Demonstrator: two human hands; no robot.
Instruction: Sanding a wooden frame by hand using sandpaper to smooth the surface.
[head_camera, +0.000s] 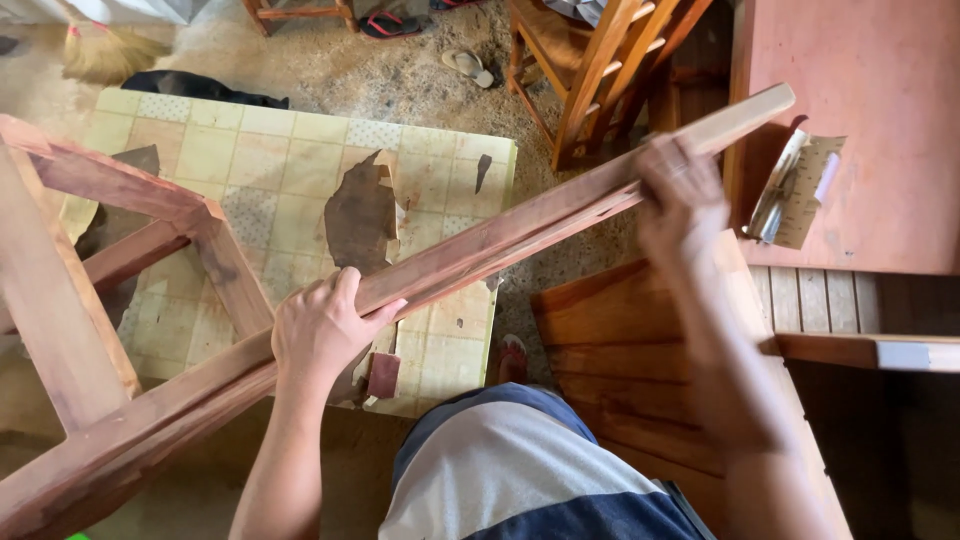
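Observation:
A reddish wooden frame (120, 300), like part of a chair, lies tilted across the view. Its long rail (520, 225) runs from lower left up to the upper right. My left hand (322, 330) grips that rail near its middle. My right hand (682, 195) is closed around the rail close to its pale far end. Cross pieces of the frame fill the left side.
Under the frame lies a worn, torn patterned sheet (270, 150) on the dirt floor. A reddish tabletop (880, 100) with sandpaper and a metal tool (790, 185) stands at right. A wooden chair (590, 60) is behind, wooden boards (620, 350) by my legs, sandals and a broom beyond.

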